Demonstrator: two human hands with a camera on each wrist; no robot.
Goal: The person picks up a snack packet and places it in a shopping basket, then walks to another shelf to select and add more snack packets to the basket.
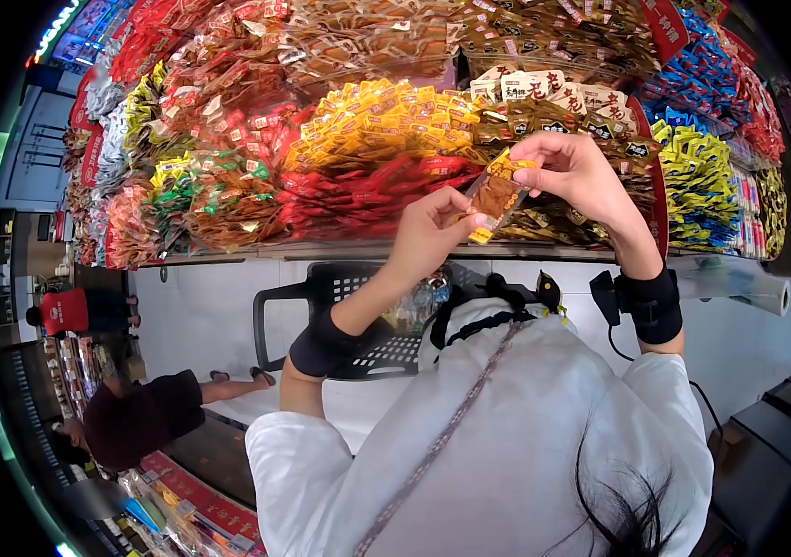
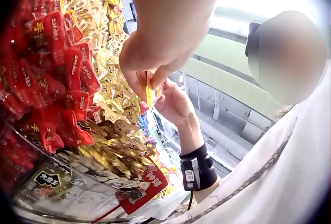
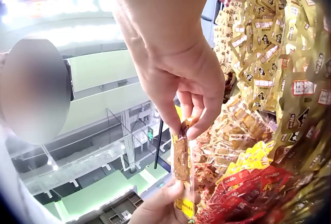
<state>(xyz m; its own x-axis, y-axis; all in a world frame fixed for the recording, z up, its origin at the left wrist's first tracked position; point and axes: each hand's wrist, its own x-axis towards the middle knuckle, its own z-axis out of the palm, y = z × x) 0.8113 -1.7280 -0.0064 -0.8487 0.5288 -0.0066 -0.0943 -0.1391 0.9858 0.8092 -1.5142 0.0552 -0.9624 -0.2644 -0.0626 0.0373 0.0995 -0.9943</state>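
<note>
A small clear snack packet (image 1: 496, 195) with yellow ends and brown food inside is stretched between both hands, above the snack bins. The left hand (image 1: 428, 232) pinches its lower end between thumb and fingers; the right hand (image 1: 577, 176) pinches the upper end. In the right wrist view the packet (image 3: 182, 159) hangs upright, the right hand (image 3: 189, 89) at its top and the left hand (image 3: 158, 206) at its bottom. From the left wrist, the left hand (image 2: 155, 63) hides most of the packet, whose yellow edge shows.
Bins hold heaped yellow packets (image 1: 382, 121), red packets (image 1: 368, 200) and brown-gold packets (image 1: 553, 223). A black perforated chair (image 1: 321, 288) stands below the counter edge. Two other people are at the left, one in a red top (image 1: 66, 312), one in dark clothes (image 1: 140, 418).
</note>
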